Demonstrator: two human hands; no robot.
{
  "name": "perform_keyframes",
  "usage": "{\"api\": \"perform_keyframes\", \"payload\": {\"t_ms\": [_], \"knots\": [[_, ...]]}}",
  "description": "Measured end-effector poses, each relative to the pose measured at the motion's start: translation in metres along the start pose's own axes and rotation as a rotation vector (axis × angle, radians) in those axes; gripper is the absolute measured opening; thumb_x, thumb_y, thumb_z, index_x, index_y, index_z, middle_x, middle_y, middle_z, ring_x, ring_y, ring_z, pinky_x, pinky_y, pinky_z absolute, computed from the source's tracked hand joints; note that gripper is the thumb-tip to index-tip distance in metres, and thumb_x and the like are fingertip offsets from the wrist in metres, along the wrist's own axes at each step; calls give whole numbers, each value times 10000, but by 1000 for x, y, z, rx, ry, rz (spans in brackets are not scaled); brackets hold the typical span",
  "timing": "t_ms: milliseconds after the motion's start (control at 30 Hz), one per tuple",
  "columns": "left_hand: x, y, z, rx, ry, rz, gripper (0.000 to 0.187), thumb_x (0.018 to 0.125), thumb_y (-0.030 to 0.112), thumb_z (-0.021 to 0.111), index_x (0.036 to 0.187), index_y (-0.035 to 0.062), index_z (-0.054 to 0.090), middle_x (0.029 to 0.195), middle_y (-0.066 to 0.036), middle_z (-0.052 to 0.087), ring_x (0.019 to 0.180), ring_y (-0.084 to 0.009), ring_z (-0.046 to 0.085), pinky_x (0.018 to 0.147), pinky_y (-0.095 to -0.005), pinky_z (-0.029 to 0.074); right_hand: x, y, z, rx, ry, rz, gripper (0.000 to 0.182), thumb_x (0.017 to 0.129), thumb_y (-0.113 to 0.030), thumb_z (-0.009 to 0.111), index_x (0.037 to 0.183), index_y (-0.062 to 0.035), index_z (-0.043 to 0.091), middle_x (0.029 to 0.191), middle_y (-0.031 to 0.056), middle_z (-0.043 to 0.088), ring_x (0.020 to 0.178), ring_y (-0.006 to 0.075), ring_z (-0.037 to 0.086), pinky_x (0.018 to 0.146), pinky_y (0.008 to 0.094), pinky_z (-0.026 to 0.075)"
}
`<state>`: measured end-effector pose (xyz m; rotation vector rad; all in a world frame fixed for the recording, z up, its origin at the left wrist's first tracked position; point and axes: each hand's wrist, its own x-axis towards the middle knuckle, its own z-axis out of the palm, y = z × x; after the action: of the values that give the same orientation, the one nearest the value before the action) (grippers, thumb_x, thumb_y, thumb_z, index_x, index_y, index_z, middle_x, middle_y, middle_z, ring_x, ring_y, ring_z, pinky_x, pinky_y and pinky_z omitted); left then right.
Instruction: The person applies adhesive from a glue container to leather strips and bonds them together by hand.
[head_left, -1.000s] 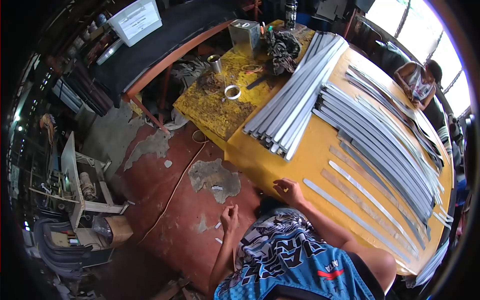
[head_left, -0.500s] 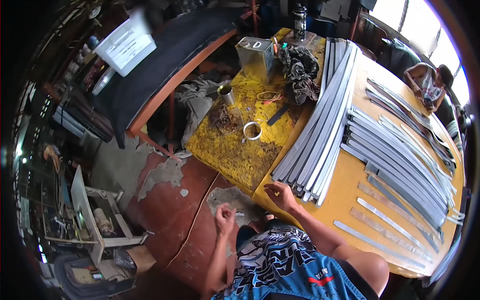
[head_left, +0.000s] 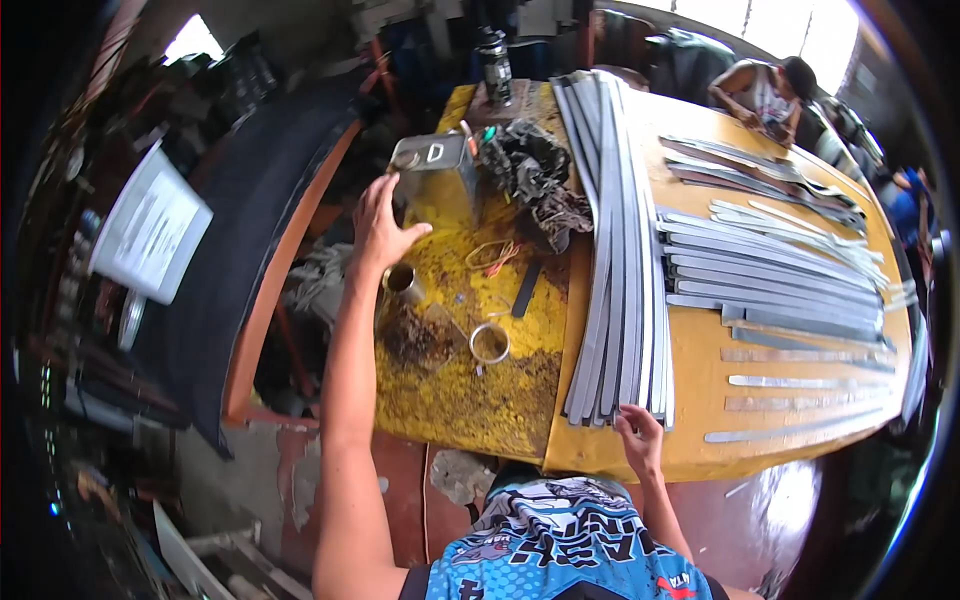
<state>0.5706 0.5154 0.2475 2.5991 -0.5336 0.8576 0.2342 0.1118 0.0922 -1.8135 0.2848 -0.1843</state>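
My left hand (head_left: pixel 384 225) reaches forward over the yellow, stained table end, its fingers stretched out and thumb spread. Nothing is in it, and its fingertips are right at the side of a rectangular metal can (head_left: pixel 445 180). Just below its wrist stands an open tin cup (head_left: pixel 404 284). My right hand (head_left: pixel 642 440) is at the near ends of a thick bundle of long grey strips (head_left: pixel 615 250). Its fingers are curled close together, and I cannot tell what they hold, if anything.
A ring of tape (head_left: pixel 489 343), a dark flat bar (head_left: pixel 526 290) and a crumpled black cloth (head_left: pixel 535 180) lie on the table. More grey strips (head_left: pixel 770 265) spread out on the right, with a person (head_left: pixel 765 95) seated beyond. A black-covered bench (head_left: pixel 250 230) stands left.
My left hand has risen from low beside my body and stretched forward to the metal can, its fingers opening. My right hand is now at the strip ends. The view has turned.
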Motion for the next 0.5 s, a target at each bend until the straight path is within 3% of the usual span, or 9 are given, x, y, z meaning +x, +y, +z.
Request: {"api": "perform_keyframes", "payload": {"t_ms": [133, 233, 367, 500], "knots": [[107, -31, 56, 175, -326, 178, 1139, 539, 385, 913, 1477, 84, 342, 1485, -134, 388, 1394, -331, 335, 1144, -470, 290, -44, 26, 2, -10, 280, 89, 218, 881, -40, 703, 1098, -25, 688, 823, 3, 658, 728, 64, 590, 666, 230, 487], [162, -46, 91, 198, -546, 265, 1306, 433, 442, 935, 1504, 76, 285, 1528, -160, 347, 1432, -337, 293, 1150, -481, 279, -86, 1, 5, 203, 511, 319, 209, 904, -22, 665, 1112, 0, 662, 837, 6, 649, 740, 52, 584, 653, 204, 474], [191, -64, 115, 366, -928, 79, 1560, 339, 462, 963, 1566, 82, 78, 1583, -160, 260, 1479, -317, 217, 1162, -582, 184, -142, -9, 12, 74, 779, 332, 208, 908, -38, 656, 1111, 8, 654, 799, -5, 617, 696, 66, 569, 634, 208, 471], [179, -74, 116, 279, -881, 130, 1405, 404, 344, 950, 1533, 77, 157, 1505, -153, 325, 1390, -348, 361, 1115, -566, 301, -186, 8, 22, 81, 920, 360, 201, 922, -47, 647, 1116, 1, 654, 800, -9, 608, 685, 60, 562, 623, 200, 466]]}}
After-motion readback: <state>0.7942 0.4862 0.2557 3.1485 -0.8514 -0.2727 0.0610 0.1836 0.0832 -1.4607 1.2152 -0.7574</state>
